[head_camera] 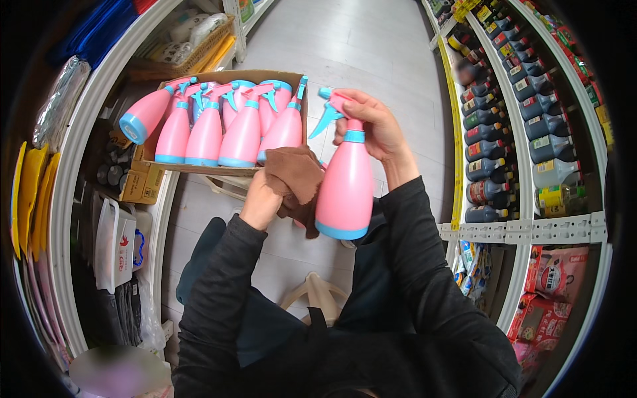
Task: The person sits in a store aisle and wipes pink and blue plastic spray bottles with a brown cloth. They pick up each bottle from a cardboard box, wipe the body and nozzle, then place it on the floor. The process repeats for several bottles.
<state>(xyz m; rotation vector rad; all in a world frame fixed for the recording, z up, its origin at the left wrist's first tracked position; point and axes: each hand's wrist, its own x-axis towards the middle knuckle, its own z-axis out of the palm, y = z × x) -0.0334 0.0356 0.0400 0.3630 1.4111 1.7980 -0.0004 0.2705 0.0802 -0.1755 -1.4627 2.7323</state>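
My right hand grips a pink plastic spray bottle by its trigger head and neck; the bottle hangs upright, with a light blue collar, trigger and base. A crumpled brown cloth is bunched in my left hand, close to the bottle's left side. Part of another pink thing shows behind the cloth, mostly hidden. Beyond my left hand, a cardboard box holds several matching pink spray bottles. One of them leans out over the box's left side.
Shelving with rows of dark sauce bottles lines the right side, red packages below. Left shelves hold yellow packs, a white plastic basket and a small carton. A beige plastic stool stands between my legs on the tiled floor.
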